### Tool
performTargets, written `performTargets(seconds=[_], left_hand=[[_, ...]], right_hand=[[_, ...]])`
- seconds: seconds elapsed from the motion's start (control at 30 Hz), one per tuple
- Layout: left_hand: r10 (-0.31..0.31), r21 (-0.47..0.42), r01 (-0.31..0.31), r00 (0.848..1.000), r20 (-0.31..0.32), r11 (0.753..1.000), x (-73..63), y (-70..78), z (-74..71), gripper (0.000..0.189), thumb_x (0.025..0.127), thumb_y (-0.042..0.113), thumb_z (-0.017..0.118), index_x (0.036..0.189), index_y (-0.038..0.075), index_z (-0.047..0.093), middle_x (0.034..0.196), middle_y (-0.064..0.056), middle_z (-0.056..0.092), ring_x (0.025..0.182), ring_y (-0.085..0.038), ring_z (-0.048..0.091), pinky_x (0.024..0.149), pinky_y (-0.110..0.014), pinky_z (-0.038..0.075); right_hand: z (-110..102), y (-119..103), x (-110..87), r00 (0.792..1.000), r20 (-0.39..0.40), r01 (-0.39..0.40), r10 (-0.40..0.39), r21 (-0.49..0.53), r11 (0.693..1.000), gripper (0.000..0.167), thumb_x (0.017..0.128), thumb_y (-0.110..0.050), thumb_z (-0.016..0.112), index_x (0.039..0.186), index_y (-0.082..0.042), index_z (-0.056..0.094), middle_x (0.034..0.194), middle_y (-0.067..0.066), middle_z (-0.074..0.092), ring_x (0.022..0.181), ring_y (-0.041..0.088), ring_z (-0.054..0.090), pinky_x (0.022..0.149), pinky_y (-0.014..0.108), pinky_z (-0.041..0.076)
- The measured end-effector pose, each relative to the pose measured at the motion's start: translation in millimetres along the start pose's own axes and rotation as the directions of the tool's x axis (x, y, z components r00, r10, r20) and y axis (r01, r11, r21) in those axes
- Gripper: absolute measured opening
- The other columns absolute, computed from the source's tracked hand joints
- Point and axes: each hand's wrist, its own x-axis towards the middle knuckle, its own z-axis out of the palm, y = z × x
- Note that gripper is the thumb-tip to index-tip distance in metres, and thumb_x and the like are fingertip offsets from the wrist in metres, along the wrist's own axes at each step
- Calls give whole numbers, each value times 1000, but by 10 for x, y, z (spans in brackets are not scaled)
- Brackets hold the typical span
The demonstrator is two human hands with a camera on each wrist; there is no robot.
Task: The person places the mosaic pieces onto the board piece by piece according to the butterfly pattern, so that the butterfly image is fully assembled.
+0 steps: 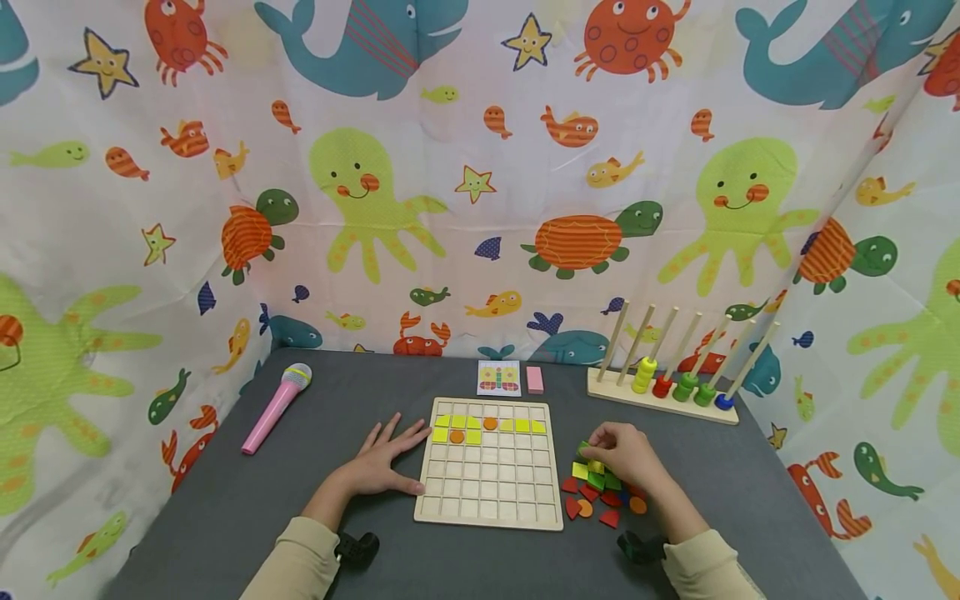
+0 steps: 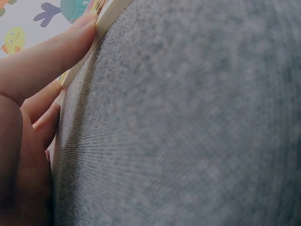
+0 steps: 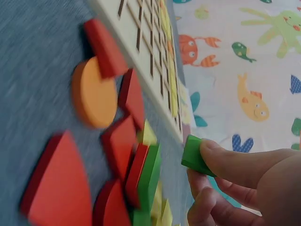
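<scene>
In the head view a wooden grid board (image 1: 487,487) lies on the dark table, with yellow squares and orange discs in its upper rows. My left hand (image 1: 381,461) is spread flat, thumb and fingertips at the board's left edge; the left wrist view shows the thumb (image 2: 56,59) against that edge. Right of the board my right hand (image 1: 624,452) pinches a green square block (image 3: 193,151) between thumb and fingers. Below it is a loose pile of red pieces (image 3: 61,183), green and yellow squares, and orange discs (image 3: 94,94).
A pattern card (image 1: 498,378) and a pink block (image 1: 535,380) lie behind the board. At the back right stands a peg rack (image 1: 660,394) with coloured rings. A pink toy microphone (image 1: 273,410) lies at the left, and a printed curtain (image 1: 480,275) hangs behind the table.
</scene>
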Motion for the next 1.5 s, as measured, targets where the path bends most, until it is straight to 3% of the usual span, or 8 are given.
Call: performTargets(seconds=[0.63, 1.5], left_hand=[[7, -15, -7, 1000, -8, 1000, 1, 3, 4, 104, 73, 64, 79, 160, 33, 30, 170, 4, 18, 156, -36, -12, 120, -65, -12], [6, -2, -6, 1000, 0, 1000, 5, -30, 8, 104, 73, 67, 78, 160, 37, 28, 170, 7, 16, 157, -34, -13, 120, -63, -12]], right_hand=[[337, -424, 251, 999, 0, 45, -45, 79, 996, 10, 91, -22, 76, 93, -12, 76, 78, 1, 65, 73, 18, 53, 60, 29, 43], [855, -898, 512, 983, 92, 139, -158, 180, 974, 9, 94, -21, 73, 90, -13, 74, 79, 2, 66, 67, 18, 56, 54, 29, 46]])
